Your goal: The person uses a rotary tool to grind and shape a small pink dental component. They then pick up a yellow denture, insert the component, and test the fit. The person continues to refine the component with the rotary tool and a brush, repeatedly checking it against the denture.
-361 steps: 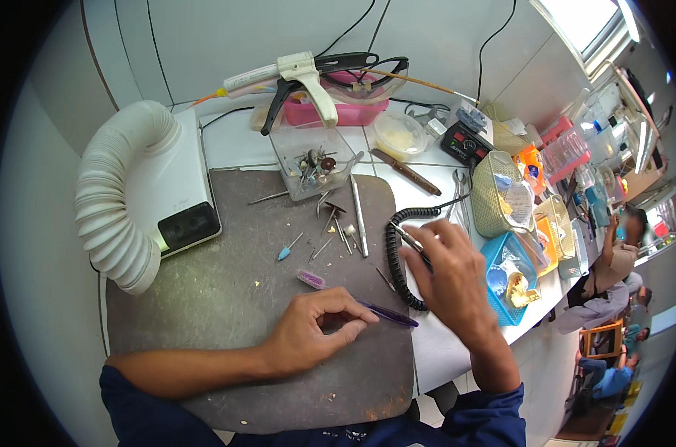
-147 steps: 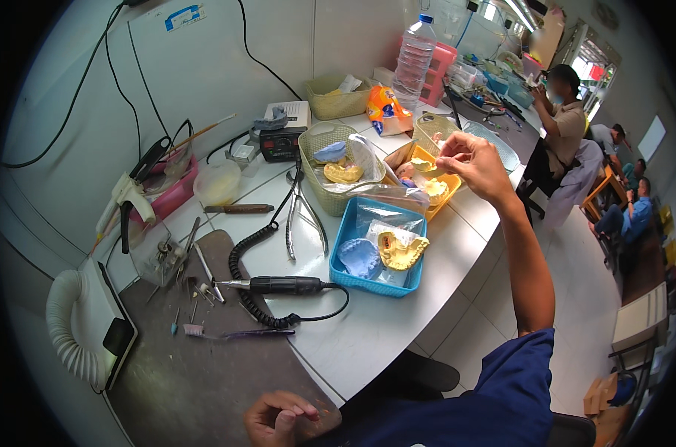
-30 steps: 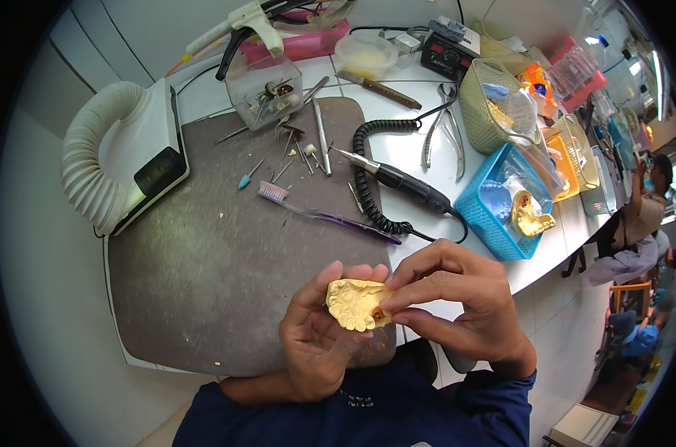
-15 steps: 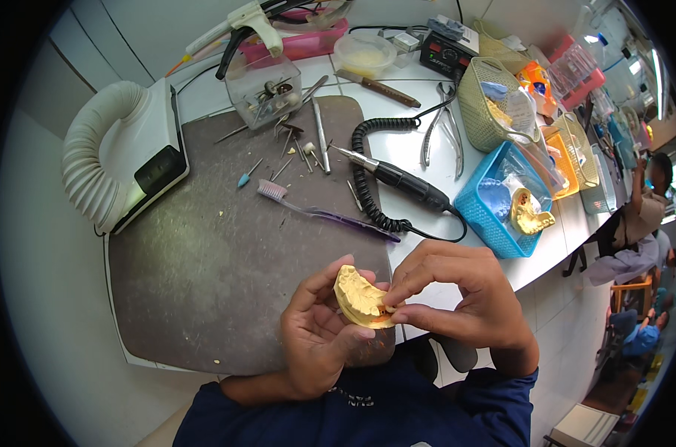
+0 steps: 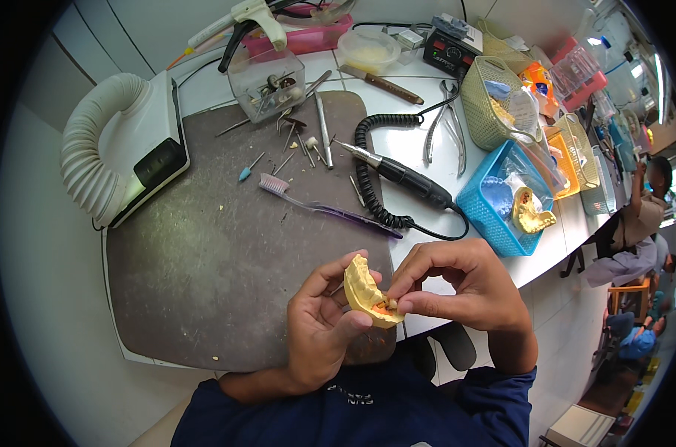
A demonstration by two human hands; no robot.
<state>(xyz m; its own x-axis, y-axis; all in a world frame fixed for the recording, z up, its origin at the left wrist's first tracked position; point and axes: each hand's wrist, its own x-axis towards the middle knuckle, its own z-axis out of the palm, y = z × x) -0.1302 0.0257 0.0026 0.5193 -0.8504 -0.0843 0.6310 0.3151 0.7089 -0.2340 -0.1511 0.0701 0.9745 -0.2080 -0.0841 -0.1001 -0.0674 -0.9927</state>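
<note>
- The right hand (image 5: 457,287) pinches a pale part of the yellow dental model (image 5: 362,290), its fingertips hiding most of that part.
- The left hand (image 5: 319,328) grips the model, which sits between both hands.
- Beyond the hands lie a purple toothbrush (image 5: 330,211) and black handpiece (image 5: 412,181); beyond the right, a blue basket (image 5: 490,224).
- The model is curved, orange-marked.

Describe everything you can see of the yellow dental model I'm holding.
The yellow dental model is a curved, plaster-like piece with a ridged inner side and a smoother outer wall. Orange staining shows near its lower right end. It is tilted, in the grip of the left hand, over the dark mat's near right corner. The right hand's thumb and fingers touch the stained end, hiding part of it.
</note>
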